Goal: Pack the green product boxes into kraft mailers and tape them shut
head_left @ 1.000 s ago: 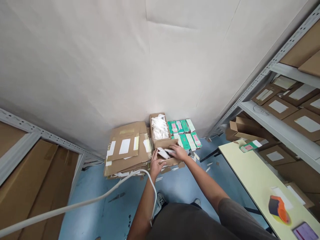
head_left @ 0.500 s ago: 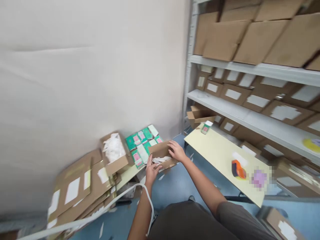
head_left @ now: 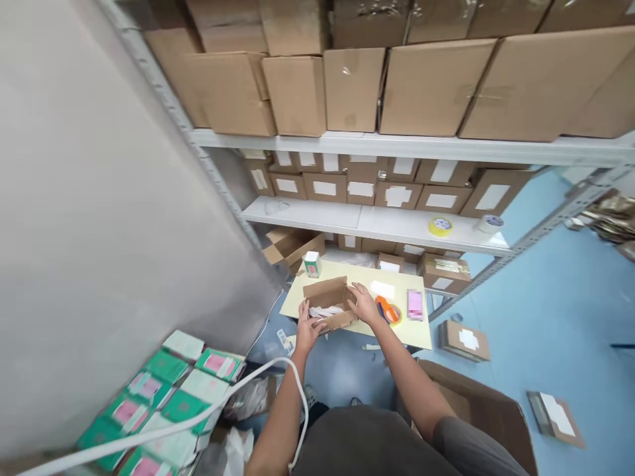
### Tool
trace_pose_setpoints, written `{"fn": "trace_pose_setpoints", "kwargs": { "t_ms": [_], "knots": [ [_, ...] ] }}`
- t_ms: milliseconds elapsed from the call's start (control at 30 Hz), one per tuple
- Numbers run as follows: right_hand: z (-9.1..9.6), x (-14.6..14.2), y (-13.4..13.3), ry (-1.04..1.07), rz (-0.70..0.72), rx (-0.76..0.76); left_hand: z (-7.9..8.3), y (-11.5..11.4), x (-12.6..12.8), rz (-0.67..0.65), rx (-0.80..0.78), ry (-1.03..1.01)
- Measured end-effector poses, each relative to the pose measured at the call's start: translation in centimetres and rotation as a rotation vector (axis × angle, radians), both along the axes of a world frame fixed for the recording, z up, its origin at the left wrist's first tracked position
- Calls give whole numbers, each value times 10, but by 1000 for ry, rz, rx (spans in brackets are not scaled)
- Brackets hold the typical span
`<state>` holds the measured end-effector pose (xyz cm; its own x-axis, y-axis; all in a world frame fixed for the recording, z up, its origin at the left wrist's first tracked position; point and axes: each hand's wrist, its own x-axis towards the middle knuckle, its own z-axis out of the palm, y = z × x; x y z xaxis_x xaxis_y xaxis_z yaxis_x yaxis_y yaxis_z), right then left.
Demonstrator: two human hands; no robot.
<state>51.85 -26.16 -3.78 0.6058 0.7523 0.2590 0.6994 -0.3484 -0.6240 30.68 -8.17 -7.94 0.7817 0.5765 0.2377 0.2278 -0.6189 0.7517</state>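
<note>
Both my hands grip a small open cardboard box (head_left: 328, 294) with white packets inside, held over the near edge of a pale yellow table (head_left: 414, 330). My left hand (head_left: 307, 328) grips its near left corner. My right hand (head_left: 362, 304) clasps its right side. On the table lie an orange tape dispenser (head_left: 387, 309), a pink phone (head_left: 415, 303), a white slip (head_left: 382, 289) and a small green-and-white box (head_left: 311, 264).
A grey metal shelf rack (head_left: 377, 223) behind the table holds many labelled cartons and two tape rolls (head_left: 440, 226). Green and pink packs (head_left: 163, 396) lie on the blue floor at lower left. A white cable (head_left: 198, 413) crosses in front. Cartons (head_left: 464, 340) lie on the floor at right.
I lifted the small box off the floor stack by the wall and swung it right, to the yellow table. The view turned from the wall to the shelf rack.
</note>
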Motion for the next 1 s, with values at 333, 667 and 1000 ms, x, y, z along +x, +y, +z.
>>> {"fn": "trace_pose_setpoints", "kwargs": {
  "t_ms": [333,667,1000],
  "knots": [
    [-13,61,21,98,-246,-59,-28,68,139,-331,-6,283],
    [-47,78,179,506,-282,133,-48,149,172,-550,-125,302],
    [-79,79,330,602,-234,103,-12,289,201,19,-153,447]
  ]
}}
